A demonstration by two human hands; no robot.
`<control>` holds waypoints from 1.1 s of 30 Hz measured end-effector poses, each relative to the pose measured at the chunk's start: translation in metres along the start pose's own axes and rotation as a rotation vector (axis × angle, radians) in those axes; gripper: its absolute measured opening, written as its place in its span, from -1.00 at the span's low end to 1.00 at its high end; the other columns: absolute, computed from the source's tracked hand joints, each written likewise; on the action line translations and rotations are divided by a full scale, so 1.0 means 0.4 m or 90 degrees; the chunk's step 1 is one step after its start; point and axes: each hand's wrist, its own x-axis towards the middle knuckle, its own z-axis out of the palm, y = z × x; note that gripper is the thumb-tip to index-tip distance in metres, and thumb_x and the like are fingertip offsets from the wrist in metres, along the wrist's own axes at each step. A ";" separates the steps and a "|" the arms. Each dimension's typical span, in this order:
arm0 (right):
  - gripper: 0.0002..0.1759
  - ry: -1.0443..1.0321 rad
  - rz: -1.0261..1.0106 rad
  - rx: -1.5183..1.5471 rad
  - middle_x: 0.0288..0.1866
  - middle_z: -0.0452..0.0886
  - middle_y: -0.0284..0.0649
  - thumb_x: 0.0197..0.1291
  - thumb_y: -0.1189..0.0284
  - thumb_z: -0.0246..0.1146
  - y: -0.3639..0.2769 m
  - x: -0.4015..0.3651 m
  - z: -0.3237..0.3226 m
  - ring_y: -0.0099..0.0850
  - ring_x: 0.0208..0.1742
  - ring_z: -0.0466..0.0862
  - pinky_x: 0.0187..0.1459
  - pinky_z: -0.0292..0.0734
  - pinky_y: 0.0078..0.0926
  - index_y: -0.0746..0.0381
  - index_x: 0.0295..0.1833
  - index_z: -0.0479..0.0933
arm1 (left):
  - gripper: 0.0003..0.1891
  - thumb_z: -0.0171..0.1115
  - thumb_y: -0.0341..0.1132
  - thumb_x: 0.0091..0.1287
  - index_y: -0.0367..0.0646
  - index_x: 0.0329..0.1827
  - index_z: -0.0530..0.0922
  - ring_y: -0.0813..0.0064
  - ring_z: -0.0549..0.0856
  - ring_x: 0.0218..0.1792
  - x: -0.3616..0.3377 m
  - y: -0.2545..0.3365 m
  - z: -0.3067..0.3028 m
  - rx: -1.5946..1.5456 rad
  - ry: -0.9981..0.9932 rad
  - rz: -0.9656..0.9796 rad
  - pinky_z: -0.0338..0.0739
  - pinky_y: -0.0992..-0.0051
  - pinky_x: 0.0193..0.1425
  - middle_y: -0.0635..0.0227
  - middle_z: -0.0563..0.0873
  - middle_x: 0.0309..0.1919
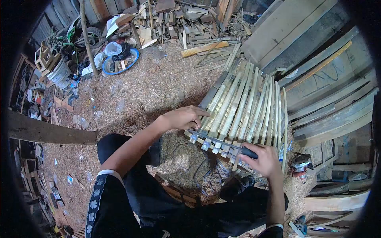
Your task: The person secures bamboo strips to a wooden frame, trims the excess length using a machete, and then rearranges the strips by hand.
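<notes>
Slats (245,105) beside wide sawdust floor (139,79)

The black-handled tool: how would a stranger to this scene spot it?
Find the big row of pale wooden strips. At its near end, the right fingers hold the tool. Unlike the strips, it has a thick black handle.

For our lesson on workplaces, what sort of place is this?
Probably a woodworking shop: shavings litter the floor, scrap wood lies heaped at the back, and boards line the right side.
</notes>
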 end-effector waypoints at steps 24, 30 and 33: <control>-0.45 0.025 -0.022 0.053 -0.11 0.85 -0.07 0.21 -0.05 0.50 0.054 -0.020 0.048 -0.08 -0.21 0.85 -0.10 0.76 -0.17 0.09 0.15 0.78 | -0.96 0.40 -0.52 0.23 -0.26 -0.29 0.74 -0.01 0.47 0.55 -0.001 -0.007 0.006 -0.077 -0.008 0.009 0.48 0.12 0.54 0.08 0.46 0.58; -0.49 -0.012 0.014 0.116 -0.07 0.85 -0.10 0.22 -0.01 0.50 0.064 -0.019 0.007 -0.07 -0.15 0.85 -0.05 0.75 -0.20 0.09 0.13 0.78 | -0.93 0.34 -0.54 0.28 -0.26 -0.25 0.76 -0.01 0.50 0.52 -0.003 -0.008 0.003 -0.059 -0.015 0.020 0.50 0.13 0.50 0.07 0.48 0.56; -0.48 0.058 -0.043 0.116 -0.15 0.85 -0.09 0.19 -0.03 0.51 0.038 -0.020 0.058 -0.09 -0.22 0.85 -0.12 0.75 -0.19 0.09 0.11 0.78 | -0.91 0.32 -0.54 0.30 -0.25 -0.23 0.77 -0.01 0.52 0.50 -0.001 0.018 -0.021 -0.082 -0.053 -0.032 0.50 0.13 0.50 0.08 0.50 0.55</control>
